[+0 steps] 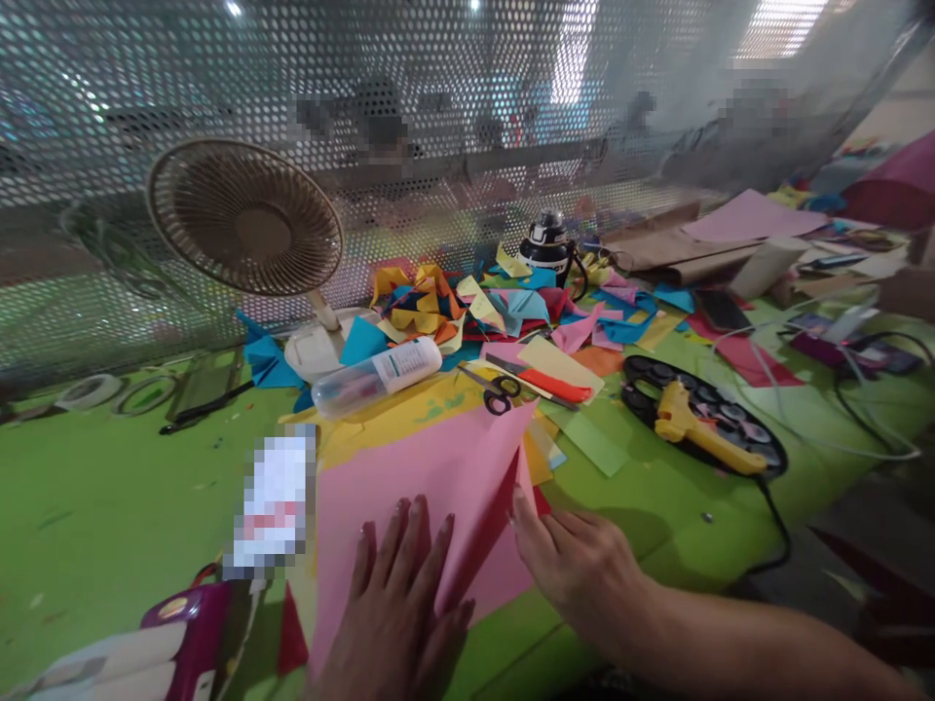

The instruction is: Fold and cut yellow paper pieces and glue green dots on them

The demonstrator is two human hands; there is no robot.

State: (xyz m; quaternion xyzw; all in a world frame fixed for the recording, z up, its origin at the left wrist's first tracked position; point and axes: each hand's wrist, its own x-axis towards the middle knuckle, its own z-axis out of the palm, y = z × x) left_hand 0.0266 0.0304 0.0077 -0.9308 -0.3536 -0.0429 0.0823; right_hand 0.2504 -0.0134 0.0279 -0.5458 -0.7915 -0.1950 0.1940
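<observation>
A large pink sheet of paper lies on the table in front of me, with its right part bent up into a fold. My left hand rests flat on the sheet, fingers spread. The raised right edge of the paper is pinched by my right hand, thumb and fingers closed on it. Beneath the sheet, yellow paper shows along its upper and left side. Scissors and a red-orange cutter lie just beyond the far edge of the pink paper.
A fan, a clear bottle and a heap of coloured paper scraps stand or lie toward the back. A yellow glue gun rests on a black tray at right. A phone lies at left, and cables run at right.
</observation>
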